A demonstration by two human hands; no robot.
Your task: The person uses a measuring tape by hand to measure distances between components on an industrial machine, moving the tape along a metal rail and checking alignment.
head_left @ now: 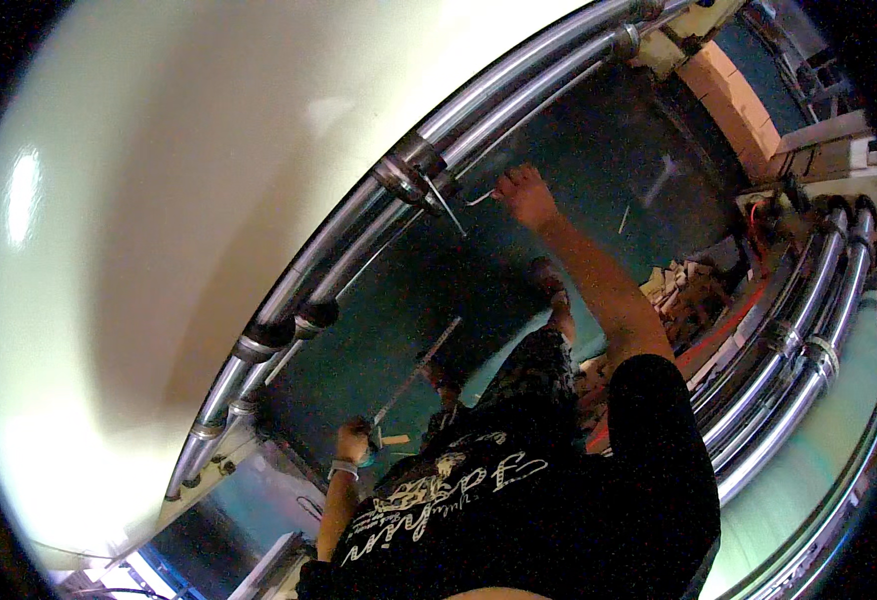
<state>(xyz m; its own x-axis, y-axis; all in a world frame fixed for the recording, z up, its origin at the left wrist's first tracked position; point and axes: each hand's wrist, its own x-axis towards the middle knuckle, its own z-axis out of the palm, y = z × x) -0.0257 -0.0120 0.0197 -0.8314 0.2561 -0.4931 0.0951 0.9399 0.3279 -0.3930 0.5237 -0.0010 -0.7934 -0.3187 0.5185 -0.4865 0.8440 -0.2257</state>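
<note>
My right hand (527, 195) is closed round a thin bent metal rod, seemingly a hex key (481, 198), its free end pointing toward the steel bars. Just left of it, a second thin metal rod (445, 207) sticks out of a dark collar (411, 168) on the paired bars (359, 225). Lower down, my left hand (355, 441) is closed round the lower end of a long flat metal strip that looks like a steel ruler (421, 368). The strip slants up and right. Something teal shows at this hand's fingers, too small to name.
A large glossy cream-white roller (159, 200) fills the left side. Another pair of steel bars (804, 335) and a pale green roller (809, 470) stand at the right. Scraps of cardboard (684, 290) lie on the dark floor (599, 170), near a red cable (734, 325).
</note>
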